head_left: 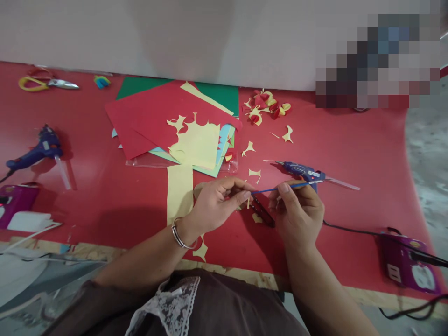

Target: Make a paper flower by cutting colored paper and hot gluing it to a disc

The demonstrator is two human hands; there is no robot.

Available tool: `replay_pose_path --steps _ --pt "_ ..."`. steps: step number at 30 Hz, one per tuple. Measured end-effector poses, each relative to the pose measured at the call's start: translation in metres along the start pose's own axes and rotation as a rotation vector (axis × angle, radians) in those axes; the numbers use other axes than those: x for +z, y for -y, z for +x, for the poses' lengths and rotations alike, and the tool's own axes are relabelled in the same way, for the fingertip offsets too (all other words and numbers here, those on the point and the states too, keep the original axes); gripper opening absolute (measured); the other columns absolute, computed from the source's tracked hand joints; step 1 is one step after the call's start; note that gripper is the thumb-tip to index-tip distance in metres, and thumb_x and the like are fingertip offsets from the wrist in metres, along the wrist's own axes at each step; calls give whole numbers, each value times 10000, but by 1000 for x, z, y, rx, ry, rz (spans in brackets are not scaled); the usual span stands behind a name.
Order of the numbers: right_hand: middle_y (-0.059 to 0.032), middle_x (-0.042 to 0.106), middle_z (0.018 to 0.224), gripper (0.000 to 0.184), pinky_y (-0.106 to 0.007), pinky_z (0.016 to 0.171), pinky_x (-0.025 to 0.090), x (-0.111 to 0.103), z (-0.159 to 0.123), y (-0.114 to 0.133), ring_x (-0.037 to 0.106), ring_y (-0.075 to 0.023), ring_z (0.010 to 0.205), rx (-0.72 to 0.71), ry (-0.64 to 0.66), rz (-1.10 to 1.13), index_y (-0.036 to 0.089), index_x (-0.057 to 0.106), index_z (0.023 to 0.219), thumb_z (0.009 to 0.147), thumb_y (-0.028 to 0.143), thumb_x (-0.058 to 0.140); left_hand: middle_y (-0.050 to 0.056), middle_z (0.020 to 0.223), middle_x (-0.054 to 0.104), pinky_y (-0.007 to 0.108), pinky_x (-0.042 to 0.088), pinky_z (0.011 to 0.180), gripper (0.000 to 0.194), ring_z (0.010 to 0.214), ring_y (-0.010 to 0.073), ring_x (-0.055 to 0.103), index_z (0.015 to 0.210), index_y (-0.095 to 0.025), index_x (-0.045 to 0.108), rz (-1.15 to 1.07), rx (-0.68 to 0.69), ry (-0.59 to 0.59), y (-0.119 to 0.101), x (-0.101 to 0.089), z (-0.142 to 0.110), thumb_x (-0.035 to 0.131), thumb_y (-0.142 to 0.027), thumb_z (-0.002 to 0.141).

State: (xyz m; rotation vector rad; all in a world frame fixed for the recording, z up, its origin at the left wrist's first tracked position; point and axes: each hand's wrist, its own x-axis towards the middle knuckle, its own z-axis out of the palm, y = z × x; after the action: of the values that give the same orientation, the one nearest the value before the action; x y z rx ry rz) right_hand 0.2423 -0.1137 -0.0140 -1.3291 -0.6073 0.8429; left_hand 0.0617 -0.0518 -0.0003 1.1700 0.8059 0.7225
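Observation:
A thin blue strip (pixel 263 191) runs between my two hands above the red table. My left hand (pixel 224 199) pinches its left end between thumb and fingers, and a small pale-yellow bit shows just below those fingertips. My right hand (pixel 300 212) is closed on the strip farther along, its end sticking out past the knuckles. I cannot tell whether the strip is paper or something stiffer. Beneath, partly hidden by my hands, lies a dark narrow tool (pixel 262 211). Just beyond my right hand rests a blue glue gun (pixel 304 172) with a clear glue stick in its back.
Stacked coloured paper (pixel 147 119) and pale-yellow offcuts (pixel 249 149) lie ahead, beside a pile of red and yellow cut pieces (pixel 268 105). At left are scissors (pixel 49 84) and a second glue gun (pixel 37 150). Purple power boxes (pixel 408 261) with cables sit at both sides.

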Motion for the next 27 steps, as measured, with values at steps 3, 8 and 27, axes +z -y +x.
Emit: replay_pose_path --steps 3,8,27 --pt "20 701 651 256 -216 449 463 -1 0 0 556 -90 472 0 3 -10 203 741 835 871 395 907 48 825 770 341 585 767 176 764 179 712 1049 -223 825 113 31 16 -3 -2 -2 751 -377 1004" --pt "29 681 633 287 -208 414 438 -3 0 0 537 -84 445 25 0 -28 200 727 820 868 417 909 54 847 781 322 607 774 203 773 170 721 1076 -207 822 85 24 44 0 -5 0 762 -386 1000" --pt "7 693 618 275 -209 365 444 -12 1 -2 566 -104 411 -22 128 -113 187 725 789 904 392 869 37 883 810 269 606 792 207 810 132 742 939 -172 815 -59 -172 20 4 -10 7 919 -282 798"
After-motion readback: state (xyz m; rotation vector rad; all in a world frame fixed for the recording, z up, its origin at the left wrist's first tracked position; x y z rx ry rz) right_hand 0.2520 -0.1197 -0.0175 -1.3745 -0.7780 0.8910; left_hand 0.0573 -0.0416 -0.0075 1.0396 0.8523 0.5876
